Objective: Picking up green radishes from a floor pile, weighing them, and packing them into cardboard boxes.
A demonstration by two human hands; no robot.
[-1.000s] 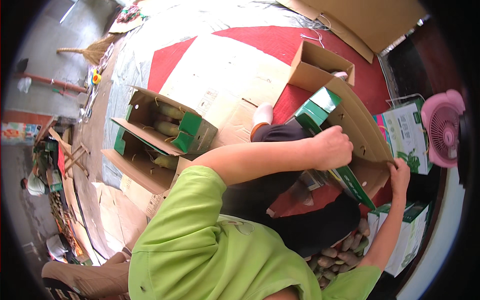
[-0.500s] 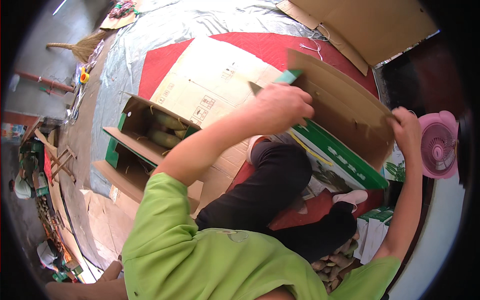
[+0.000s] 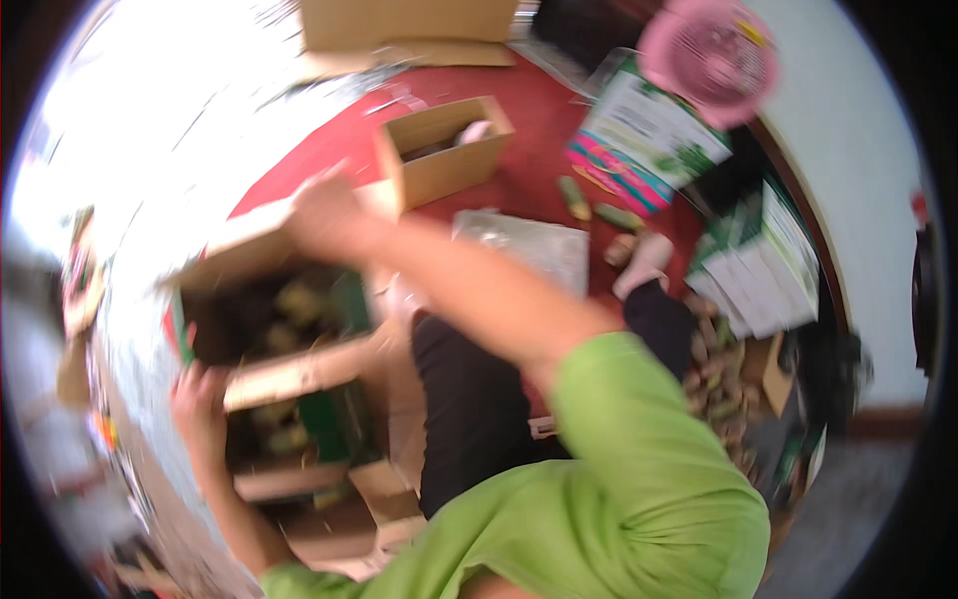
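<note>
At left stands an open cardboard carton (image 3: 225,285) with green on its outer side. Yellowish produce (image 3: 299,304) lies inside, too blurred to name. My left hand (image 3: 200,391) is closed on the carton's near-left corner. Smeared by motion, my right hand (image 3: 329,215) seems to be closed round the upright flap along the far edge, my forearm crossing in front of me. A second open carton (image 3: 289,484) sits right against the near side of the first, with a green inner panel and more produce in it. My legs are bent just right of both cartons.
Beyond my legs, a small brown box (image 3: 449,185) and a clear plastic sheet (image 3: 544,250) lie on the red mat (image 3: 299,160). A printed carton (image 3: 649,135) stands by a pink fan (image 3: 709,60). Knobbly brown produce (image 3: 723,384) is heaped beside white-and-green boxes (image 3: 763,265) at right.
The view has swung, shifting the cartons lower and the fan up. Both hands have left the empty green-and-white carton's earlier place at right and are now at the left cartons, arms crossing leftward.
</note>
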